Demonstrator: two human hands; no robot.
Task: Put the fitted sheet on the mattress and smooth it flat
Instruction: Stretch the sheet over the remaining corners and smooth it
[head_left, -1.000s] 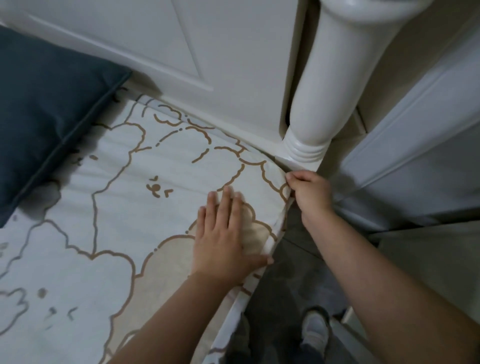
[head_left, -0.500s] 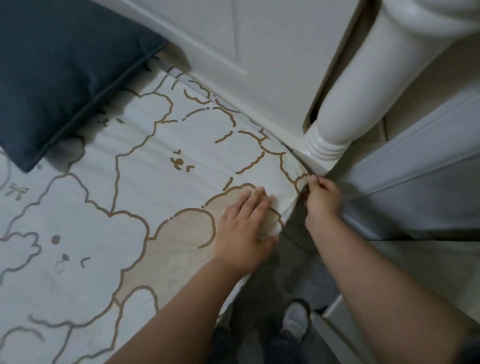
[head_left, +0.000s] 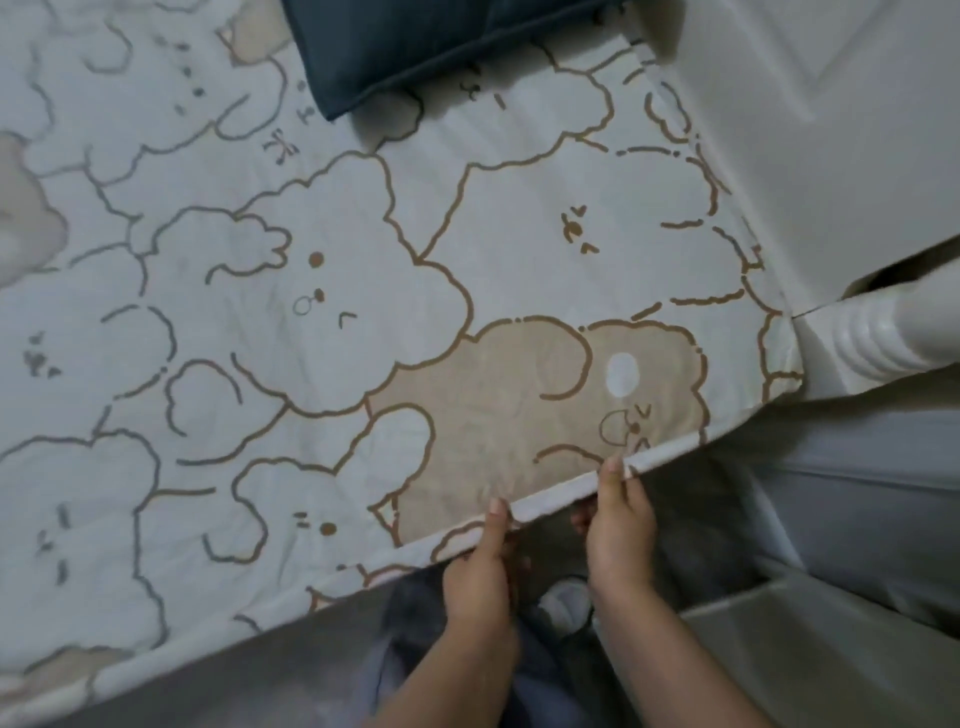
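A sheet (head_left: 363, 322) printed with brown-outlined cartoon animals covers the top of the bed, reaching the corner by the white headboard (head_left: 810, 156) and bedpost (head_left: 893, 338). At the near side edge, the left hand (head_left: 480, 566) and right hand (head_left: 621, 530) sit close together, each pinching the sheet's edge with the thumb on top and the fingers curled underneath. A dark blue pillow (head_left: 431, 47) lies on the sheet near the headboard.
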